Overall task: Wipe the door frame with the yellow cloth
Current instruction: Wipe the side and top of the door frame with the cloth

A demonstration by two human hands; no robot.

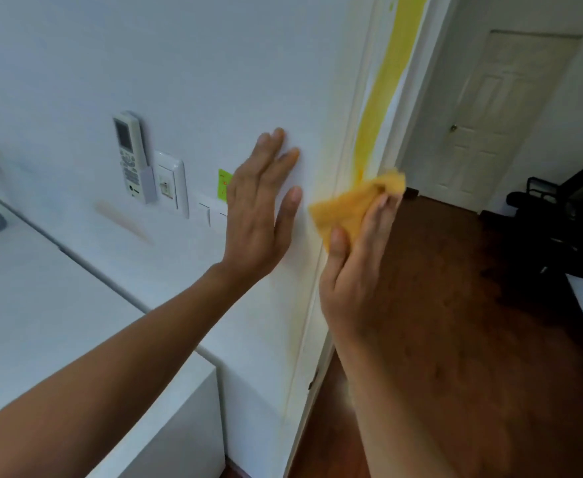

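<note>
The white door frame point(343, 174) runs up the middle right of the view, with a broad yellow streak point(385, 81) along its inner face. My right hand point(359, 257) grips the yellow cloth point(348, 207) between thumb and fingers and holds it against the frame just below the streak's lower end. My left hand point(259, 208) lies flat with straight fingers on the white wall, left of the frame.
A remote control point(132, 157) in a wall holder, a light switch point(171, 182) and a green sticker point(223, 185) sit on the wall at left. A white cabinet top point(41, 305) lies below. Through the doorway are a wooden floor point(455, 322), a white door point(500, 112) and a black chair point(559, 215).
</note>
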